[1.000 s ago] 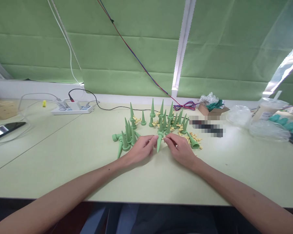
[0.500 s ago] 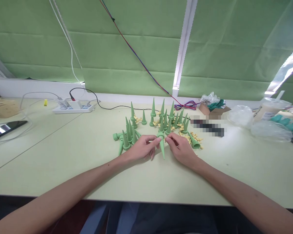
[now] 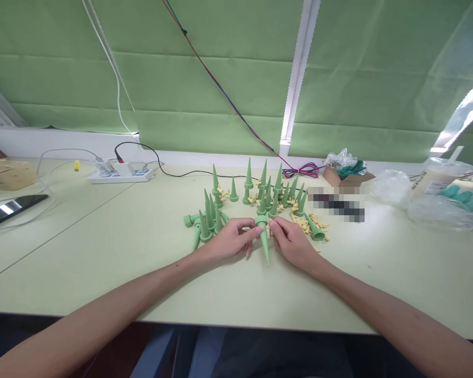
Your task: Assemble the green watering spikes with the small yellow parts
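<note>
Tabletop [image 3: 102, 236] is spreading wide in front of the person, with its near edge [image 3: 284, 329] running under both forearms and a broad bare stretch lying between that edge and the hands. To the left, the pale surface is reaching as far as a dark flat device [image 3: 13, 210] and a white power strip [image 3: 120, 177]; to the right, it is meeting plastic bags [image 3: 441, 212] and a cardboard box [image 3: 349, 181]. Beyond the hands, room is getting tight: green cones [image 3: 249, 178] are crowding there, mostly standing point up, while yellow pieces [image 3: 304, 227] are lying scattered among and beside them. The forearms are slanting inward from the two lower corners, and the hands are nearly meeting in the middle. The left hand [image 3: 235, 239] is keeping its fingers clamped on a green spike [image 3: 264, 244], the thumb pressing near the collar; the spike is pointing back toward the person, tilting slightly to the right. The right hand [image 3: 294, 240] is hovering just beside that collar, thumb and forefinger pinching together, though from here I am not managing to tell whether something small is sitting between them.
</note>
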`<state>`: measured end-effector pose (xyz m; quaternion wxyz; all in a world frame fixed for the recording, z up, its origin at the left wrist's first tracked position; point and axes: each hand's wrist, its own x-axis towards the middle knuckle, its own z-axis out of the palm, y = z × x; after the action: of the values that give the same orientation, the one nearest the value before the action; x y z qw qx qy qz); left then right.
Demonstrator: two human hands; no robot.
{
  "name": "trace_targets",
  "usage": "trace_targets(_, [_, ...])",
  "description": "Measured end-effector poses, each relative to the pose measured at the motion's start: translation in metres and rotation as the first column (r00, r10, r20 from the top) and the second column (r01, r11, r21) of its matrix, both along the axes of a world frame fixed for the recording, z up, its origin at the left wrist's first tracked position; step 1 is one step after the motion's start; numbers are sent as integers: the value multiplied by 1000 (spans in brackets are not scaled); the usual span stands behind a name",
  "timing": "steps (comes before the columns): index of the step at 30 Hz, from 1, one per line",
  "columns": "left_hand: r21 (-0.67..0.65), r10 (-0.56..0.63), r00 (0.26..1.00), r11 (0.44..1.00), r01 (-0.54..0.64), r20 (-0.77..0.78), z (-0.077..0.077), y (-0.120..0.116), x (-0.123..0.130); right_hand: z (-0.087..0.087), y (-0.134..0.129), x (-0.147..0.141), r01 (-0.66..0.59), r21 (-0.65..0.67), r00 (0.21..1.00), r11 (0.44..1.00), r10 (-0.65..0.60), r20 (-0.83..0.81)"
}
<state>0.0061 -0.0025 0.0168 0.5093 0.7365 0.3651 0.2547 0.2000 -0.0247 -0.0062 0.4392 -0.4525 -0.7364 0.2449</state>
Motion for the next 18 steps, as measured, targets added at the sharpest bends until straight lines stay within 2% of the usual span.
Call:
trace_targets(6, [121,36,999,992,-39,28,1,-5,3,-2,-2,-2,-18,-77,996,997,11,-87])
trace_targets(10, [277,49,998,959,-58,40,-1,-4,3,-2,-3,-3,-45,-92,988,995,31,-153])
trace_targets(13, [440,57,998,897,-53,5,-3,-3,1,-3,-4,-4,-79,-91,974,993,57,-220])
trace_targets(18, [652,50,999,758,-33,-7,-5,-4,-2,-2,-5,-5,-122,-87,957,989,93,-276])
